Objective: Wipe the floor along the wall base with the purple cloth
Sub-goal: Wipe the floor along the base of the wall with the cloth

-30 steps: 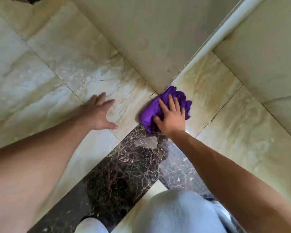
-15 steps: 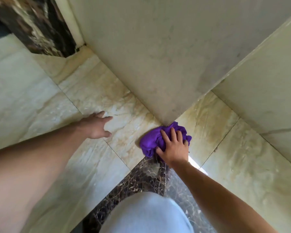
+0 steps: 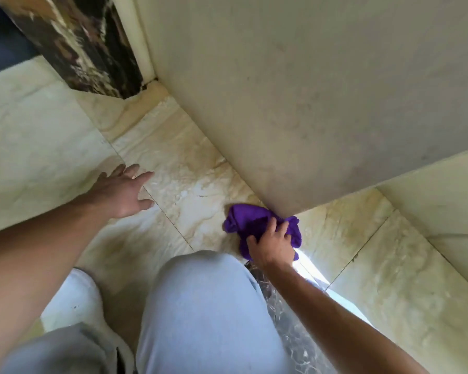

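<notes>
The purple cloth (image 3: 250, 222) lies bunched on the cream marble floor (image 3: 189, 174), right at the foot of the protruding wall corner (image 3: 280, 213). My right hand (image 3: 272, 245) presses down on the cloth's near side with fingers gripping into it. My left hand (image 3: 123, 191) rests flat on the floor to the left, fingers spread, holding nothing. The cream wall (image 3: 295, 90) rises behind the cloth, and its base runs up and to the left from the corner.
A dark veined marble column (image 3: 84, 47) stands at the far left end of the wall base. My bent knee in light trousers (image 3: 208, 306) fills the lower centre, with a white shoe (image 3: 76, 298) beside it. A dark marble floor strip (image 3: 289, 330) runs under my right arm.
The view has tilted up and my body has shifted closer. My right hand has kept the cloth at the wall corner, now nearer my knee; the left hand stays flat on the floor.
</notes>
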Tool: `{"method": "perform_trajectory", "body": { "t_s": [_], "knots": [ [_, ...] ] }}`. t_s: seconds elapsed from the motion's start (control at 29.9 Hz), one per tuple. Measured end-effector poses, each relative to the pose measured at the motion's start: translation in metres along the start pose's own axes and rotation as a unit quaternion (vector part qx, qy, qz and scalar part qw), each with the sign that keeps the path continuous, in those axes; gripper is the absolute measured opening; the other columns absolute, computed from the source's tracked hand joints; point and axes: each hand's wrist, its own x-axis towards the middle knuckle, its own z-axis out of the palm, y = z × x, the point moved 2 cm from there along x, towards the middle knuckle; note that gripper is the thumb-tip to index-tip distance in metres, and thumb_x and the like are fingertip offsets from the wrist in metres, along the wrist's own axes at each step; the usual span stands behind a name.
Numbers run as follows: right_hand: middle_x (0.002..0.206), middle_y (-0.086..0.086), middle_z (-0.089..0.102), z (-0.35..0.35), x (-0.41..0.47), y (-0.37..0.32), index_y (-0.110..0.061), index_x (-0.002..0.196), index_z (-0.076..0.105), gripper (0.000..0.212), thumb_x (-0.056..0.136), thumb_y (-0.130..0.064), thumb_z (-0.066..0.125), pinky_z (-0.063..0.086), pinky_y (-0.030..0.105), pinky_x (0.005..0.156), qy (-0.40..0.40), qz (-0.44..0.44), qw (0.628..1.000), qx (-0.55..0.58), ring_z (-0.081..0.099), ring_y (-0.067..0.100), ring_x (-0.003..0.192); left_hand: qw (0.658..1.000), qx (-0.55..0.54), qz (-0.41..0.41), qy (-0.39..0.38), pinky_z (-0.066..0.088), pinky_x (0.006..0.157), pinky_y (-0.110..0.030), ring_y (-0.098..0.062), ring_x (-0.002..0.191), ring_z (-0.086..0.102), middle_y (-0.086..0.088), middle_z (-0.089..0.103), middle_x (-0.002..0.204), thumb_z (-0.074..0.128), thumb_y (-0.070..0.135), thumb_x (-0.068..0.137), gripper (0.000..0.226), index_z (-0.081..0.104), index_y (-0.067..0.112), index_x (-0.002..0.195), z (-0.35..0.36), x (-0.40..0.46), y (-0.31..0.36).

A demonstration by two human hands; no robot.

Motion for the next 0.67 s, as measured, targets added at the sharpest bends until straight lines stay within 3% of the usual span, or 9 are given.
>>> {"method": "perform_trajectory", "body": {
  "t_s": [0.07,0.1,0.17,0.2,0.27,0.37,0.5,0.67],
  "knots": [
    [0.151,0.017,0.043,0.006,-0.016,0.016,-0.015,0.138,0.044,0.065,0.080,-0.043,0.051,0.051,0.049,0.091,0.101,-0.172,0.978,-0.064,0.052,0.039,0.125,0.999,0.006,0.037,-0.012,0.016,0.120,-0.050,-0.028,0.155,0.003,-0.001,0.001,0.169,0.054,0.066,0.088,0.084,0.012,0.041,0.156,0.027,0.013,0.006],
    [0.152,0.013,0.044,0.011,-0.019,0.021,-0.018,0.138,0.048,0.062,0.080,-0.041,0.052,0.048,0.050,0.095,0.131,-0.288,0.945,-0.082,0.051,0.036,0.128,0.998,0.013,0.054,-0.010,0.015,0.120,-0.050,-0.027,0.155,0.002,0.000,0.001,0.169,0.055,0.066,0.087,0.084,0.014,0.041,0.156,0.038,0.018,0.009],
    [0.161,0.008,0.035,0.023,-0.003,0.028,-0.026,0.142,0.049,0.059,0.085,-0.040,0.055,0.033,0.054,0.114,0.115,-0.472,0.866,-0.115,0.036,0.033,0.147,0.996,0.009,0.086,-0.007,0.011,0.121,-0.049,-0.026,0.154,-0.001,0.001,0.001,0.169,0.056,0.065,0.087,0.084,0.016,0.040,0.156,0.058,0.034,0.017],
    [0.165,0.007,0.029,0.027,0.009,0.033,-0.029,0.146,0.046,0.059,0.089,-0.043,0.054,0.024,0.055,0.120,0.092,-0.516,0.839,-0.144,0.025,0.032,0.153,0.996,0.001,0.093,0.000,0.009,0.121,-0.049,-0.025,0.154,-0.002,0.001,0.002,0.169,0.056,0.064,0.087,0.084,0.017,0.039,0.157,0.068,0.040,0.019],
    [0.168,0.007,0.020,0.026,0.041,0.040,-0.033,0.154,0.034,0.063,0.095,-0.052,0.048,0.015,0.055,0.124,0.055,-0.528,0.820,-0.212,0.011,0.030,0.157,0.994,-0.011,0.106,0.015,0.008,0.121,-0.050,-0.025,0.154,-0.003,0.001,0.001,0.169,0.059,0.063,0.086,0.085,0.019,0.037,0.157,0.075,0.052,0.018],
    [0.169,0.005,0.017,0.036,0.062,0.051,-0.035,0.158,0.024,0.069,0.096,-0.058,0.044,0.013,0.053,0.125,0.066,-0.510,0.825,-0.235,0.008,0.028,0.157,0.992,-0.006,0.122,0.024,0.008,0.122,-0.052,-0.025,0.154,-0.007,0.001,-0.008,0.168,0.061,0.068,0.081,0.093,0.013,0.040,0.157,0.093,0.060,0.012],
    [0.168,0.007,0.019,0.045,0.071,0.025,-0.035,0.158,0.023,0.069,0.096,-0.059,0.042,0.011,0.049,0.126,0.121,-0.455,0.864,-0.178,0.011,0.030,0.157,0.991,0.003,0.127,0.030,0.008,0.120,-0.058,-0.027,0.153,-0.015,0.002,-0.021,0.166,0.064,0.074,0.074,0.108,-0.002,0.046,0.155,0.112,0.063,0.002],
    [0.166,0.008,0.027,0.042,0.092,-0.045,-0.034,0.156,0.032,0.065,0.096,-0.056,0.042,0.013,0.048,0.126,0.121,-0.414,0.893,-0.130,0.017,0.031,0.155,0.991,0.005,0.131,0.025,0.009,0.121,-0.057,-0.029,0.152,-0.020,0.001,-0.028,0.164,0.064,0.074,0.073,0.114,-0.009,0.045,0.155,0.113,0.065,0.006]
  ]
}}
